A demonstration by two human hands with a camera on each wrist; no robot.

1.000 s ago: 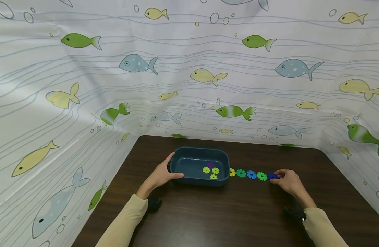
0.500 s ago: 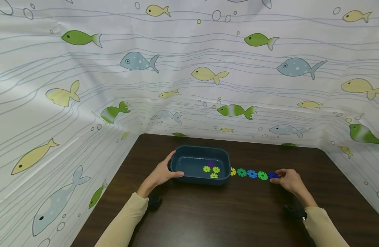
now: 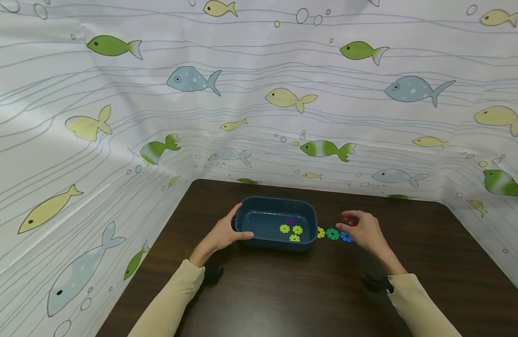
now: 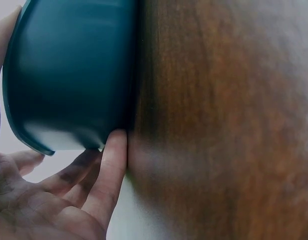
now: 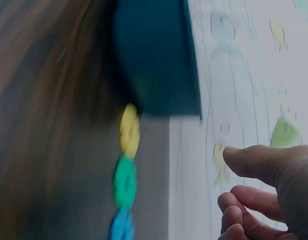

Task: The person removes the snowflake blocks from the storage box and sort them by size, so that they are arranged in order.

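Note:
A dark blue rectangular tub [image 3: 259,244] sits on the table, with my left hand [image 3: 222,232] gripping its left end, thumb along the front and fingers round the back. Inside it lie several yellow-green notched discs [image 3: 298,230] and a purple notched disc [image 3: 290,221]. From the tub's right end runs a row of notched discs: yellow [image 3: 321,232], teal green [image 3: 332,234] and blue [image 3: 347,237]. Over the blue one hovers my right hand [image 3: 366,230], fingers loosely bent, thumb apart from them and nothing held. That hand hides the row's right part in the head view.
A dark wooden table [image 3: 276,290] carries everything. White sheeting [image 3: 250,61] printed with fish rises at its back and sides. Dark wrist straps hang below both forearms, the right strap [image 3: 374,282] close above the tabletop.
My right hand has let go of the dark blue disc at the row's right end and moved left, over the blue disc. The left hand stays on the tub.

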